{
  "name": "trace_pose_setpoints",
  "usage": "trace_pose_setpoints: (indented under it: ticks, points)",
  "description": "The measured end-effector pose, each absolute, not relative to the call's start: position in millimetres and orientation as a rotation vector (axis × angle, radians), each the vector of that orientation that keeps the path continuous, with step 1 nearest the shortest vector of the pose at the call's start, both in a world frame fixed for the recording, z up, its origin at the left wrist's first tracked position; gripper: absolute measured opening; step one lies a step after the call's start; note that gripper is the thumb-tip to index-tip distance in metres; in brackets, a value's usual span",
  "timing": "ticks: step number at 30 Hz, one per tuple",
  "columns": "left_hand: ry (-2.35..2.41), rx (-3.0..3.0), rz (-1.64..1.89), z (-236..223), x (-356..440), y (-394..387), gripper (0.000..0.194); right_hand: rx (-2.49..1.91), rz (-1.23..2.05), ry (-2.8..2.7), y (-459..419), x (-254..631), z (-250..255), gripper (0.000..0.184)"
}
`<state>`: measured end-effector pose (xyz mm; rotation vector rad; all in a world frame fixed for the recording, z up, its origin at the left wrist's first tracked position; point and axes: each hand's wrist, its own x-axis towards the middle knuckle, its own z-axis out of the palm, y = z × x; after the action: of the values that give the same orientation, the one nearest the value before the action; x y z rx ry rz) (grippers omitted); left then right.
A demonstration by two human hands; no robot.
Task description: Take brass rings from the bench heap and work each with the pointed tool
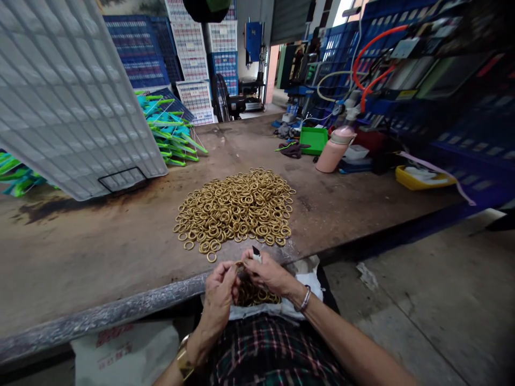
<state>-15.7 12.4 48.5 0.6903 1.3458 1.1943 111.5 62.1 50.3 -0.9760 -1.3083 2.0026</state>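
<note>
While your left hand (pixel 222 285) pinches a brass-coloured ring (pixel 239 264) and your right hand (pixel 269 272) clamps a black-tipped tool (pixel 256 256), slackening could drop the ring toward five o'clock.

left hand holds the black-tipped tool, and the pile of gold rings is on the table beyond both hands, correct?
Not quite: the head view shows the black-tipped tool in the right hand, not the left hand. The pile of gold rings is indeed on the table beyond both hands.
</note>
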Motion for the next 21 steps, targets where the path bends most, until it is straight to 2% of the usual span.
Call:
trace_pose_setpoints:
  ticks: [7,11,15,21]
  points:
    - [1.527,1.084,1.169,48.7,-19.6,11.3,0.027,-1.174,1.438,-1.770,64.9,107.1,53.6,0.020]
    - [1.338,0.909,1.066,50.5,-18.4,11.0,0.030,-1.227,1.363,-1.836,66.2,105.1,52.3,0.015]
    - [1.134,0.724,1.064,51.8,-18.7,10.0,0.028,-1.229,1.354,-1.784,67.6,106.5,50.8,0.020]
    - [1.170,0.755,1.113,52.2,-20.2,9.9,0.028,-1.255,0.930,-2.219,62.1,111.0,44.6,0.011]
